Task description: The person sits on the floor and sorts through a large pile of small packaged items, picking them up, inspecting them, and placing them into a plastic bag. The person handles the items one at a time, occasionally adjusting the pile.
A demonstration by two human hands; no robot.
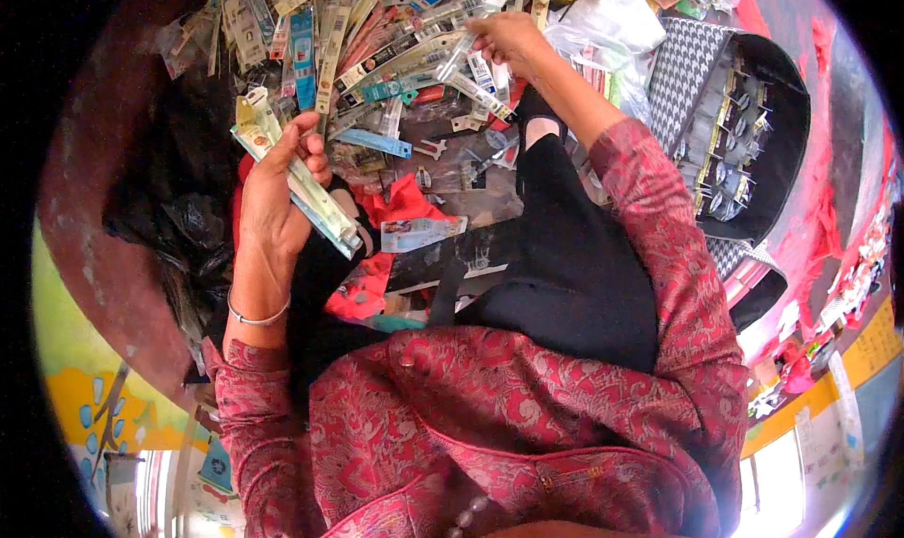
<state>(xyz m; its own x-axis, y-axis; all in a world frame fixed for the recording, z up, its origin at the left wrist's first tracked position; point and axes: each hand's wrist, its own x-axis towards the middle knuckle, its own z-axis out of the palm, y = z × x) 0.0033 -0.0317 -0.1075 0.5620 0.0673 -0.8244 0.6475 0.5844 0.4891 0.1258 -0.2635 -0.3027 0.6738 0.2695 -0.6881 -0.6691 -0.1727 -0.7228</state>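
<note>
My left hand (275,185) is closed around a small stack of long, slim packets (322,204), pale yellow-green and light blue, held at a slant left of my knees. Reaching forward over the far side of the heap, my right hand (511,44) pinches a narrow clear packet (455,60) by its upper end. Below that hand spreads a loose pile of similar slim packets (330,53), in white, blue, black and pink. One light blue packet (375,143) lies at the pile's near edge. What the packets contain is too small to make out.
Black plastic bags (174,204) lie at the left. On the right stands a houndstooth-patterned box (692,53) holding rows of packaged small items, with a clear plastic bag (612,20) beside it. Red scraps (405,199) and a pale blue packet (424,234) lie between my legs.
</note>
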